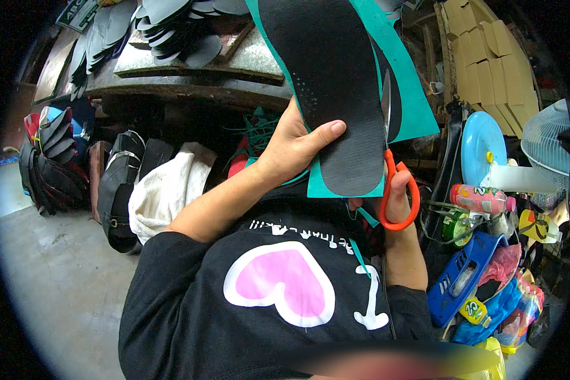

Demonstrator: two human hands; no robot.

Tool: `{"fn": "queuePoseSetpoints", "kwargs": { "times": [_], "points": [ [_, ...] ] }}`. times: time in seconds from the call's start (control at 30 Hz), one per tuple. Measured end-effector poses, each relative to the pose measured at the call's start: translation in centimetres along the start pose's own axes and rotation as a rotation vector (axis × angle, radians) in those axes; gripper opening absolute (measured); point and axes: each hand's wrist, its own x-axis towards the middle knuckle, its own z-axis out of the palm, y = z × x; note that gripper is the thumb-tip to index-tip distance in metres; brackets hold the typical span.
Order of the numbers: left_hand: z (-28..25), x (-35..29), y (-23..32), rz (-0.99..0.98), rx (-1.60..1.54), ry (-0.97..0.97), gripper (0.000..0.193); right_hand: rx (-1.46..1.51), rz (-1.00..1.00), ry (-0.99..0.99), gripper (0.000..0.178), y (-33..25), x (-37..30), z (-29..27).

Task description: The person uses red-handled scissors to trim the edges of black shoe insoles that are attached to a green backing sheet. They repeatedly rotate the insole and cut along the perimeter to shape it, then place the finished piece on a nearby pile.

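My left hand (296,140) grips a black sole-shaped piece (335,69) that lies on a teal sheet (418,123), thumb on top and fingers hidden behind. A teal margin shows around the sole's rounded lower end. In my right hand (396,193) is a pair of scissors (415,206) with orange handles, my fingers at the loops. Their blades point up along the sole's right edge, between it and a second black sole shape (396,130) on the sheet. How far the blades are parted is hard to make out. A thin teal strip (359,256) hangs below, against my black shirt.
Ahead, a workbench (190,82) bears piles of grey sole pieces (164,28). Bundled soles (57,164), black straps (121,190) and a white cloth (171,183) are at the left. To the right are a fan (548,142), a pink bottle (478,198) and a blue plastic basket (462,278).
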Motion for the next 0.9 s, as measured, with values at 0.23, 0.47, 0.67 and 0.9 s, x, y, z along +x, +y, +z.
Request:
{"fn": "queuePoseSetpoints", "kwargs": {
  "times": [0.23,0.47,0.67,0.9],
  "points": [
    [0.1,-0.2,-0.3,-0.051,-0.054,0.021,0.060,-0.046,0.082,-0.166,0.105,-0.9,0.4,-0.9],
    [0.1,-0.9,-0.1,-0.161,0.032,-0.044,0.063,-0.061,-0.064,0.033,0.106,0.6,1.5,-1.0],
    [-1.6,1.5,1.7,-0.117,-0.135,0.062,0.074,-0.045,-0.023,0.056,0.092,0.0,1.1,-1.5],
    [-1.1,2.8,1.3,0.049,0.102,0.097,0.056,0.042,-0.085,0.014,0.097,-0.5,2.5,-0.6]
  ]
}}
